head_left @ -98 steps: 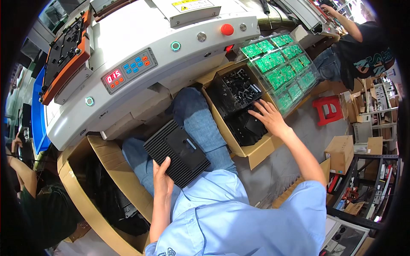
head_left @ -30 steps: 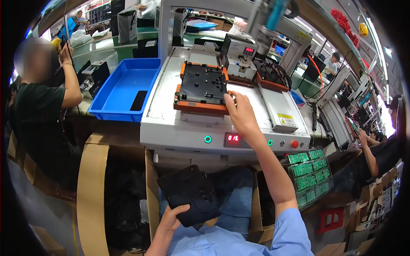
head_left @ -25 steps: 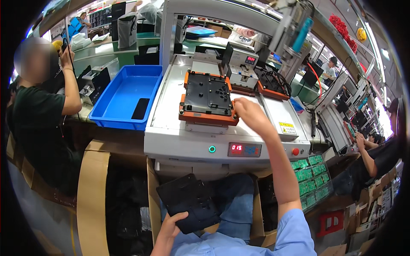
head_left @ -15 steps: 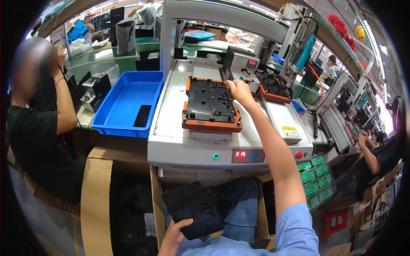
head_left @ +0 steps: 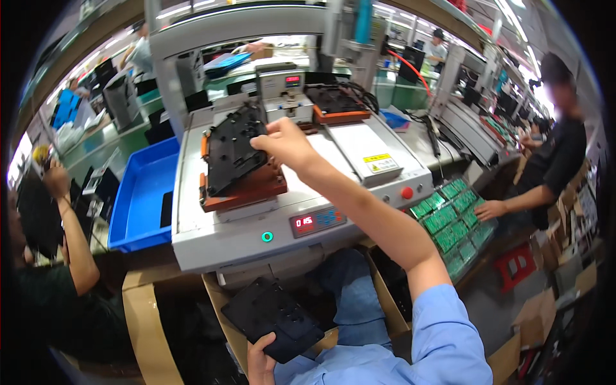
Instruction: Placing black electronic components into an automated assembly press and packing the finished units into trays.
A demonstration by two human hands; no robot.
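Note:
My right hand (head_left: 282, 144) is closed on the right edge of a black plastic panel (head_left: 232, 149). This panel is tilted, its right side raised off the orange-brown fixture (head_left: 250, 194) on the white machine. Low in front of my lap, my left hand (head_left: 262, 359) grips a second black plastic panel (head_left: 274, 317) by its near edge, thumb on top. That panel has small holes and raised spots on its face.
A blue tray (head_left: 119, 224) holding a dark flat piece stands left of the machine (head_left: 224, 247). Another orange fixture (head_left: 343, 115) sits at the back. Green circuit boards (head_left: 449, 218) lie at the right, touched by a co-worker's hand (head_left: 491, 210). Cardboard boxes (head_left: 151, 321) stand below.
The panel on the fixture has gone from lying flat to tilted, lifted by my right hand. The view has turned right. My left hand keeps hold of its panel.

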